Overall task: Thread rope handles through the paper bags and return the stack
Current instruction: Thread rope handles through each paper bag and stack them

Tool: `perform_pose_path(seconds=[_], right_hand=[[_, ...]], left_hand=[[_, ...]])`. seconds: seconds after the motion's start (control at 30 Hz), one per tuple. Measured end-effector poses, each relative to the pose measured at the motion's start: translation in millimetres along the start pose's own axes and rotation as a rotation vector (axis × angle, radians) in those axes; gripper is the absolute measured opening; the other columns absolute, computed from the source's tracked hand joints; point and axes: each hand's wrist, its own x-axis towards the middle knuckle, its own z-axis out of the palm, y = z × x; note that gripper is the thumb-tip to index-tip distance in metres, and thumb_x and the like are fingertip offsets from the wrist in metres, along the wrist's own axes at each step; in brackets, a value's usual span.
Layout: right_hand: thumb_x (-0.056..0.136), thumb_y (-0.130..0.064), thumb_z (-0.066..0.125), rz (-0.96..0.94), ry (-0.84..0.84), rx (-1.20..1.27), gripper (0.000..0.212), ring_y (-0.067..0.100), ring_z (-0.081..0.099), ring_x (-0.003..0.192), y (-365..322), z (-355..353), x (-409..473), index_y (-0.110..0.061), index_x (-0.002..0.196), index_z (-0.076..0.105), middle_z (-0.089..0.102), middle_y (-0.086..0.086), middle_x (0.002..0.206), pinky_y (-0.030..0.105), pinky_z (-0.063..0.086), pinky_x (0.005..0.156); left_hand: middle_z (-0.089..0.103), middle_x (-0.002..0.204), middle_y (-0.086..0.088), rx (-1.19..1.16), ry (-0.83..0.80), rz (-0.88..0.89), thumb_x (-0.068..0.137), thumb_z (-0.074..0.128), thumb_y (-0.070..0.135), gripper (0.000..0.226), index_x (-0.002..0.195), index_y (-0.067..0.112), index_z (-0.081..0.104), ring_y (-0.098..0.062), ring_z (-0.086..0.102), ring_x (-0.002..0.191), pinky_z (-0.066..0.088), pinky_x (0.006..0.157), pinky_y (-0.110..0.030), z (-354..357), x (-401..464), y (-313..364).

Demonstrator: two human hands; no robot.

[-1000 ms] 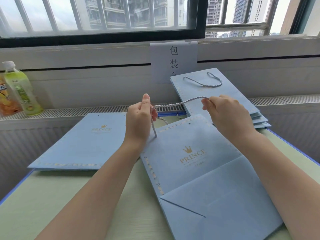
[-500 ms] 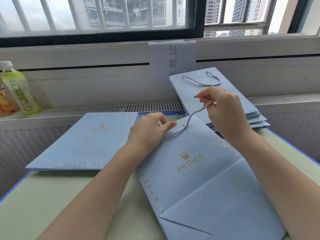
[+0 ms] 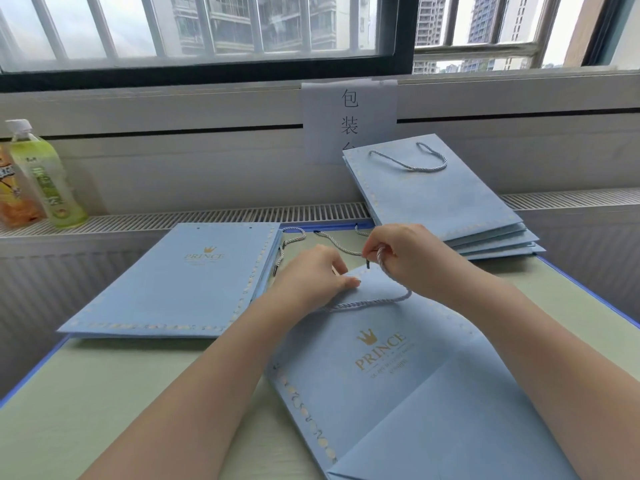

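A flat light-blue paper bag (image 3: pixel 398 382) printed with a gold crown and "PRINCE" lies nearest the camera on the pale green surface (image 3: pixel 104 393), its folded base toward the viewer and its mouth edge pointing away. A grey twisted rope (image 3: pixel 367 303) lies in a curve across the upper part of this bag. The left hand (image 3: pixel 311 278) rests on the bag's top edge with fingers curled, pinching the paper near the rope's left end. The right hand (image 3: pixel 405 258) grips the rope's other end, holding its dark tip just above the bag's top edge.

Beyond the left hand, a stack of bags without handles (image 3: pixel 180 282) lies flat, two punched holes visible along its far edge. Loose ropes (image 3: pixel 294 237) lie on the surface between the stacks. Farther right, a stack of finished bags (image 3: pixel 443 202) leans against the sill, the top one carrying a rope handle. A paper sign (image 3: pixel 346 119) hangs behind it. A green bottle (image 3: pixel 45 178) stands on the radiator ledge at far left.
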Motion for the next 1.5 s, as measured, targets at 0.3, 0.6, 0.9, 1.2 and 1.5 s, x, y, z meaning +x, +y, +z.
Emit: perform_pose_path(seconds=[0.3,0.6,0.9,1.2,1.5], right_hand=[[0.088,-0.003,0.053,0.061,0.007,0.166,0.017,0.002,0.056,0.071,-5.7,6.7,-0.2,-0.011,0.092,0.068,0.061,-0.013,0.073,0.014,0.043,0.068],[0.085,0.002,0.051,0.03,0.018,0.194,0.021,-0.014,0.052,0.067,-10.9,10.0,-1.1,-0.013,0.086,0.067,0.056,-0.023,0.069,0.005,0.038,0.062],[0.09,-0.012,0.057,0.083,-0.012,0.191,0.011,0.011,0.056,0.08,-9.0,6.1,-1.6,-0.014,0.09,0.069,0.065,-0.002,0.086,0.024,0.045,0.076],[0.09,-0.008,0.055,0.001,-0.007,0.078,0.014,0.013,0.055,0.082,-10.0,1.7,-1.0,-0.012,0.093,0.068,0.065,0.003,0.096,0.018,0.038,0.07],[0.083,-0.007,0.066,-0.046,0.043,0.13,0.023,0.007,0.052,0.072,-10.8,3.6,-1.1,-0.027,0.078,0.058,0.058,-0.004,0.084,0.015,0.04,0.068]], left_hand=[[0.062,0.074,-0.004,-0.247,-0.031,-0.021,0.09,0.06,0.014,0.016,0.093,0.002,0.071,-0.015,0.053,0.071,0.041,0.064,-0.025,-12.8,-0.7,2.3],[0.061,0.081,-0.009,-0.298,-0.067,-0.051,0.091,0.06,0.016,0.01,0.085,0.012,0.067,-0.014,0.05,0.065,0.038,0.052,-0.019,-20.7,-4.4,3.6],[0.058,0.071,-0.005,-0.325,-0.111,-0.112,0.094,0.053,0.014,0.019,0.098,0.008,0.071,-0.015,0.047,0.058,0.035,0.049,-0.018,-21.9,-4.1,3.2],[0.06,0.077,-0.008,-0.488,-0.127,-0.147,0.095,0.049,0.006,0.017,0.088,0.009,0.065,-0.018,0.053,0.068,0.042,0.063,-0.023,-30.2,-8.3,8.7],[0.067,0.078,-0.013,-0.743,-0.217,-0.194,0.09,0.051,0.001,0.021,0.085,0.007,0.07,-0.024,0.061,0.065,0.052,0.059,-0.025,-39.2,-5.0,-1.0]])
